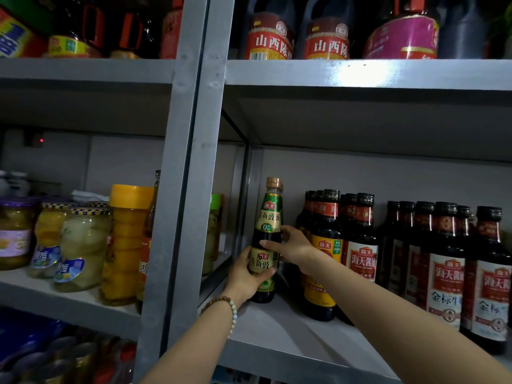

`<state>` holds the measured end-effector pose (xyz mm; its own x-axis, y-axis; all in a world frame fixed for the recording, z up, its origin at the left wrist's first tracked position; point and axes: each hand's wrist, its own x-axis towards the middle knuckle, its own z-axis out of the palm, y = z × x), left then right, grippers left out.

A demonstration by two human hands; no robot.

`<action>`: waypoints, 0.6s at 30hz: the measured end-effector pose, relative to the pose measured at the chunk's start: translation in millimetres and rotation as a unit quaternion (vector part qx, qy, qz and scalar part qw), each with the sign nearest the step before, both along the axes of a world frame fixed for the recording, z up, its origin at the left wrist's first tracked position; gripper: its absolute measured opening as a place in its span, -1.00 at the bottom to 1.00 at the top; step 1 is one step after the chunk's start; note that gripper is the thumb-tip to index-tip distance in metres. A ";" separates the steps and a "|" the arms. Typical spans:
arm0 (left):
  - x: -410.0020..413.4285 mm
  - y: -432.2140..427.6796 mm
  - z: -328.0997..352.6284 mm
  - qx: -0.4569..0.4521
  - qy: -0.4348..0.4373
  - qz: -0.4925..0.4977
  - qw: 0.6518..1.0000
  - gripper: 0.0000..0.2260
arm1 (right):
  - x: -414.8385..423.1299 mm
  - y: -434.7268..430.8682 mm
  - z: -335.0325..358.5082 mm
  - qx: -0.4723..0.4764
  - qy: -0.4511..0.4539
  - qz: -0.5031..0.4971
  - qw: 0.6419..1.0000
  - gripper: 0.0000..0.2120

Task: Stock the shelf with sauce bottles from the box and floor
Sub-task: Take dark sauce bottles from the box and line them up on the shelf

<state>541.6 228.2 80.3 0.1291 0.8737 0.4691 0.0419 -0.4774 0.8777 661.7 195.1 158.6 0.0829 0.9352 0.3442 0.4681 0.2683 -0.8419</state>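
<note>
1. While both hands hold it, the sauce bottle (267, 217) stands upright at the centre of the frame, at the left end of the middle shelf (277, 328). Its base is down at the board, but I cannot tell whether it rests there. It has dark contents, green-and-gold labels and a coppery cap.
2. Reaching up from the lower centre, the left hand (245, 278) grips the bottle at its lower label. The thumb lies across the front and the rest of the hand curls round the side.
3. Coming in from the lower right, the right hand (293, 245) grips the bottle's waist, just above the left hand. Its thumb crosses the dark glass and its fingers (286, 229) wrap round the far side.
4. A bead bracelet (231, 306) sits on the left wrist.
5. Just right of the bottle, on the same shelf, a dark yellow-label bottle (322, 273) stands nearest. Rows of black-capped red-label bottles (446, 273) run on to the right edge of the frame.
6. Just left of the bottle, a grey post (188, 162) rises from bottom to top of the frame and splits the shelving into two bays.
7. Left of the post, at middle left, fruit jars (83, 245) stand on a shelf, with a tall orange-lidded jar (124, 245) beside them, nearest the post.
8. Along the top of the frame, on the shelf above, big dark jugs (271, 31) carry red labels; one at upper right has a magenta label.
9. At lower left, dim cans (55, 356) sit on a shelf below.
</note>
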 end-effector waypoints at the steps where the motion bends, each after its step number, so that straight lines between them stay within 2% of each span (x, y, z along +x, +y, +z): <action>1: 0.1 0.5 -0.6 -0.001 0.001 -0.003 1.000 -0.41 | 0.0 0.2 -0.1 -0.001 0.000 -0.001 1.000 -0.45; 11: 0.6 -1.2 -2.3 0.001 0.005 0.002 1.000 -0.44 | -3.9 -4.0 0.1 -0.008 0.003 -0.015 1.000 -0.41; 18: -13.8 -17.5 2.2 -0.021 -0.009 0.021 1.000 -0.32 | -11.8 -34.2 17.1 -0.035 -0.027 -0.009 0.999 -0.51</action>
